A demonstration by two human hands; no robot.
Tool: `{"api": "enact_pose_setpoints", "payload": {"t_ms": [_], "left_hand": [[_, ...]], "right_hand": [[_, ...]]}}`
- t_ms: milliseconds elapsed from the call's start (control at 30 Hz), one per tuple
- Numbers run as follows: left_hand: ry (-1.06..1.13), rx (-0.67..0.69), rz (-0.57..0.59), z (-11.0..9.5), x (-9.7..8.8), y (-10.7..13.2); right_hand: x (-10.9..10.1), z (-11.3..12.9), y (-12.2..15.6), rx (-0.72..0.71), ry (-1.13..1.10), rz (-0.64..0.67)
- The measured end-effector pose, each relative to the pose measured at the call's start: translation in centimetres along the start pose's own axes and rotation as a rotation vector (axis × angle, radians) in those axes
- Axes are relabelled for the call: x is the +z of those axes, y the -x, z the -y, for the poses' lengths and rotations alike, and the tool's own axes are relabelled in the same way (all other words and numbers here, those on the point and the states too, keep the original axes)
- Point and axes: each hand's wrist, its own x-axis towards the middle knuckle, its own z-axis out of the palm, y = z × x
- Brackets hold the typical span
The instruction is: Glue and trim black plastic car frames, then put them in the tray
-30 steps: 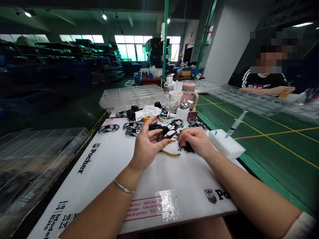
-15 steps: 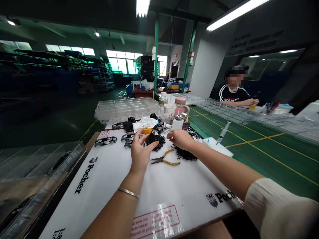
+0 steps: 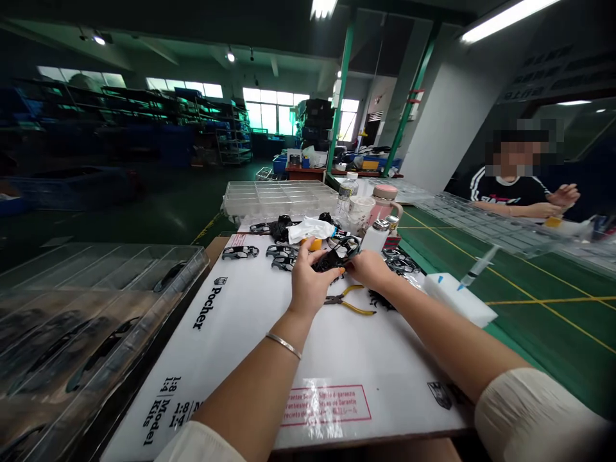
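My left hand (image 3: 310, 282) is closed round a black openwork plastic frame (image 3: 337, 255), with the thumb along its near side and the fingers on the left. At the frame's right end, my right hand (image 3: 373, 269) has its fingertips pinched together; whatever they hold is too small or hidden to make out. Just below the hands lie pliers with yellow handles (image 3: 359, 309), jaws pointing left. A heap of small black parts (image 3: 382, 300) shows partly from under my right forearm. Similar dark frames (image 3: 282, 256) lie left of my left hand.
A white Pocher carton (image 3: 250, 333) serves as the work surface. Behind the hands stand a white pump bottle (image 3: 374, 236), a pink mug (image 3: 385, 204) and a clear compartment tray (image 3: 274, 199). A syringe (image 3: 476, 268) sticks in white foam (image 3: 457, 305) at right. Across from me sits a person (image 3: 514, 186).
The view has turned left. My right hand has moved from beside the black heap to the frame's right end, and the frame is tilted lower between both hands. The person opposite has raised a hand.
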Motion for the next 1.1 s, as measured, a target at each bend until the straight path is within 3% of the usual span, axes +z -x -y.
{"api": "enact_pose_setpoints", "payload": {"t_ms": [233, 400, 533, 633, 700, 767, 900, 1100], "left_hand": [[-0.017, 0.024, 0.072, 0.1, -0.4, -0.5], [-0.096, 0.069, 0.164, -1.2, -0.7, -0.4], [-0.283, 0.210, 0.359, -2.7, -0.7, 0.5], [-0.470, 0.448, 0.474, -3.3, -0.4, 1.2], [-0.563, 0.604, 0.470, -3.3, -0.3, 1.5], [-0.627, 0.678, 0.414, -3.1, -0.3, 1.5], [-0.681, 0.673, 0.317, -2.6, -0.2, 1.5], [-0.658, 0.697, 0.362, -2.6, 0.3, 1.7]], "right_hand": [[-0.1, -0.7, 1.4, -0.037, -0.260, -0.151], [-0.3, -2.0, 2.5, -0.085, -0.575, -0.229], [-1.7, -2.7, 3.4, -0.079, -0.870, -0.301], [-3.4, -2.6, 4.3, -0.103, -1.046, -0.323], [-4.7, -2.3, 5.1, -0.131, -1.168, -0.316], [-5.8, -1.9, 5.9, -0.140, -1.278, -0.295], [-7.1, -1.3, 7.0, -0.126, -1.356, -0.290], [-7.0, -1.2, 7.0, -0.133, -1.418, -0.317]]}}
